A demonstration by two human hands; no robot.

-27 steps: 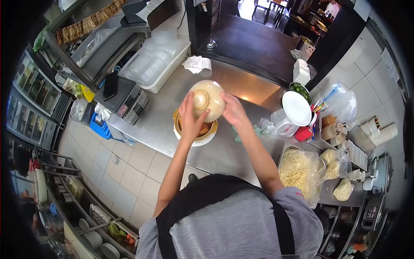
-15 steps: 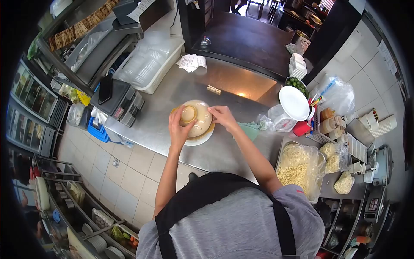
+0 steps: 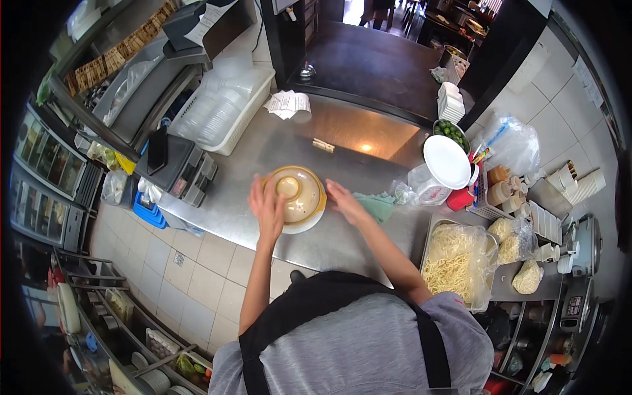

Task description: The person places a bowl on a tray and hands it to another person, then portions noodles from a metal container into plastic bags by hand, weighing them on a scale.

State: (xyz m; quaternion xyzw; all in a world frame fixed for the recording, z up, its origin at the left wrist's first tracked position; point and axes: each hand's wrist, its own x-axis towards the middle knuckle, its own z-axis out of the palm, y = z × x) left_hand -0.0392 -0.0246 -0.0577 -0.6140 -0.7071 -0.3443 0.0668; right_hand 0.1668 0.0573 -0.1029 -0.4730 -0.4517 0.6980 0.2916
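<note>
A round beige lid (image 3: pixel 305 196) with a ring-shaped knob (image 3: pixel 288 188) sits on a yellow-brown clay pot, most of which is hidden beneath it. Under the pot shows the rim of a white plate (image 3: pixel 305 227) on the steel counter. My left hand (image 3: pixel 266 209) is open and slightly blurred at the lid's left side, overlapping its edge in this view. On the other side, my right hand (image 3: pixel 345 201) is open beside the pot's rim, fingers stretched out and holding nothing. A green cloth (image 3: pixel 376 207) lies just right of it.
A wooden clothespin (image 3: pixel 323 145) and paper slips (image 3: pixel 288 104) lie farther back on the counter (image 3: pixel 243 197). To the left stands a white basket (image 3: pixel 242 122) of plastic containers. At right are a tray of noodles (image 3: pixel 454 266), a white round lid (image 3: pixel 447 162) and sauce bottles (image 3: pixel 499 193).
My left hand has let go of the knob and shifted left. My right hand has released the lid's edge and moved right; the lid now rests on the pot.
</note>
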